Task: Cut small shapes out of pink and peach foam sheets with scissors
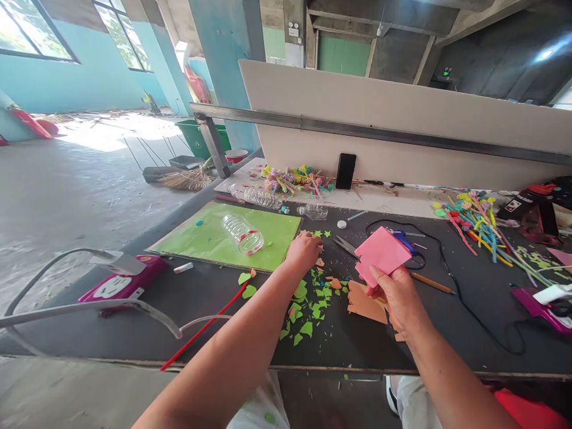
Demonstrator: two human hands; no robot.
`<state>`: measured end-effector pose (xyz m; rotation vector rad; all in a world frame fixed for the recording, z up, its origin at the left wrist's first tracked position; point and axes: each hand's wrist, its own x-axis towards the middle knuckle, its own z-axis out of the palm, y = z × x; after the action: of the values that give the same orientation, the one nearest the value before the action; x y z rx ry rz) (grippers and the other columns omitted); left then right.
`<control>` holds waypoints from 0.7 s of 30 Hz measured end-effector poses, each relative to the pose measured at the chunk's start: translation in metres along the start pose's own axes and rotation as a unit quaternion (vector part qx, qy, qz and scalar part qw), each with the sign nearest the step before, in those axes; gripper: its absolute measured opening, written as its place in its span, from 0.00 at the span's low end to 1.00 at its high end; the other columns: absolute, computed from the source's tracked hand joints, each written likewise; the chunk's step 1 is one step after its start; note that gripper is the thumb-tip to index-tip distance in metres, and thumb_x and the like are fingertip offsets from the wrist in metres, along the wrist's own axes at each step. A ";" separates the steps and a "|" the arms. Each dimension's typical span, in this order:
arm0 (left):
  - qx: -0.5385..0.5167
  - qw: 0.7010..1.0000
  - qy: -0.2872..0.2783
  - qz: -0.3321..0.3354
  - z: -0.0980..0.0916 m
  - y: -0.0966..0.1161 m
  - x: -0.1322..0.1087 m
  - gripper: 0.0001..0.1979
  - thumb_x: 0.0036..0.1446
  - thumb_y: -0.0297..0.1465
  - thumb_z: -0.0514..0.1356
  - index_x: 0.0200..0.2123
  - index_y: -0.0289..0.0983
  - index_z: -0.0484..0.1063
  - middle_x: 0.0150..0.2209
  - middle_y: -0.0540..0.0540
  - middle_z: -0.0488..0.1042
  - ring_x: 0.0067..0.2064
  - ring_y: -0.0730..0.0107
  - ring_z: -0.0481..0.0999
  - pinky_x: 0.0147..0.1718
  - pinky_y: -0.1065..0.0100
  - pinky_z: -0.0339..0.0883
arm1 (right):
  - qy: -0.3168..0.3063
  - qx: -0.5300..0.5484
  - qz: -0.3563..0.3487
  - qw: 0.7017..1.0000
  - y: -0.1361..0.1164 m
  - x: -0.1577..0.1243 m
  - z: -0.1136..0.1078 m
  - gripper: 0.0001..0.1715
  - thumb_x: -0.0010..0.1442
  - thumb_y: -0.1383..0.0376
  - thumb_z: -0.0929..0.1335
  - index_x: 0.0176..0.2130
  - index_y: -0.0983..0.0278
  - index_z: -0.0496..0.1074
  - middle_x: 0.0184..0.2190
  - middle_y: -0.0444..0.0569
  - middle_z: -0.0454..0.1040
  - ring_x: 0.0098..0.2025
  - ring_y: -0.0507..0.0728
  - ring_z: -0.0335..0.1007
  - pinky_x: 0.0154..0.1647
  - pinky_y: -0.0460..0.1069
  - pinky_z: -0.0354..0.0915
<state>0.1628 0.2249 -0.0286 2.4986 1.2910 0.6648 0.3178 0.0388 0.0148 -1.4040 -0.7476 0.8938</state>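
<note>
My right hand (400,295) grips folded pink paper (383,257) between thumb and fingers, above the dark table. Beneath it lies a torn piece of orange paper (364,304). My left hand (304,247) is reached forward to the right edge of the green sheet (192,238), its fingers curled together and low; whatever they pinch is hidden. Just beyond those fingertips are small green paper stars (318,233). Scissors (346,247) with blue handles lie partly behind the pink paper. Green paper scraps (308,307) are scattered between my forearms.
A cut clear plastic bottle (243,234) lies on the green sheet, with more bottle pieces (261,196) behind. Colourful pipe-cleaner bundles (295,180) and a phone (346,171) are at the back. A black cable (447,268) winds across the right; a purple power strip (125,283) is left.
</note>
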 end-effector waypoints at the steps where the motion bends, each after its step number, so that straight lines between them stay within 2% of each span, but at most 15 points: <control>1: 0.001 1.000 0.001 -0.002 0.000 -0.001 0.001 0.08 0.53 0.31 0.58 0.35 0.40 0.76 0.37 0.43 0.72 0.43 0.61 0.69 0.44 0.64 0.62 | 0.000 -0.003 0.000 1.000 0.000 0.000 0.000 0.14 0.53 0.58 0.69 0.39 0.63 0.70 0.16 0.42 0.73 0.20 0.53 0.67 0.23 0.47 0.62; 4: -0.004 1.000 0.008 -0.015 0.000 -0.004 0.003 0.06 0.52 0.31 0.59 0.32 0.38 0.75 0.36 0.43 0.72 0.41 0.62 0.70 0.41 0.66 0.62 | -0.005 -0.011 0.002 1.000 0.001 0.001 0.000 0.15 0.53 0.57 0.69 0.39 0.63 0.70 0.18 0.43 0.74 0.20 0.53 0.67 0.23 0.47 0.62; 9: -0.037 0.998 0.015 -0.048 -0.003 -0.011 0.008 0.08 0.51 0.35 0.59 0.31 0.37 0.74 0.31 0.46 0.75 0.35 0.66 0.71 0.33 0.69 0.62 | -0.016 -0.011 0.007 1.000 0.002 0.001 0.001 0.17 0.52 0.57 0.70 0.41 0.62 0.70 0.28 0.47 0.78 0.19 0.52 0.67 0.23 0.48 0.63; 12: -0.057 0.997 0.009 -0.057 -0.005 -0.015 0.009 0.09 0.51 0.36 0.59 0.29 0.37 0.75 0.28 0.47 0.76 0.32 0.67 0.72 0.31 0.69 0.62 | -0.022 -0.016 0.011 1.000 0.003 0.001 0.000 0.18 0.52 0.57 0.70 0.41 0.62 0.70 0.24 0.45 0.77 0.20 0.53 0.68 0.23 0.48 0.64; 15: -0.072 0.996 0.011 -0.055 -0.006 -0.016 0.010 0.09 0.51 0.34 0.58 0.28 0.38 0.77 0.29 0.47 0.77 0.33 0.65 0.73 0.33 0.69 0.62 | -0.023 -0.024 0.015 0.999 0.003 0.001 0.000 0.16 0.53 0.57 0.70 0.41 0.62 0.71 0.20 0.43 0.75 0.21 0.54 0.69 0.24 0.48 0.64; 21: -0.120 0.991 0.018 -0.052 -0.006 -0.016 0.010 0.10 0.51 0.33 0.57 0.29 0.40 0.78 0.35 0.46 0.79 0.39 0.63 0.74 0.40 0.67 0.63 | -0.025 -0.020 0.020 0.999 0.004 0.000 0.002 0.16 0.53 0.57 0.70 0.40 0.62 0.72 0.28 0.46 0.78 0.21 0.53 0.68 0.25 0.49 0.64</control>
<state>0.1530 0.2425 -0.0271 2.2221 1.2624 0.7930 0.3156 0.0394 0.0113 -1.4400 -0.7820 0.9526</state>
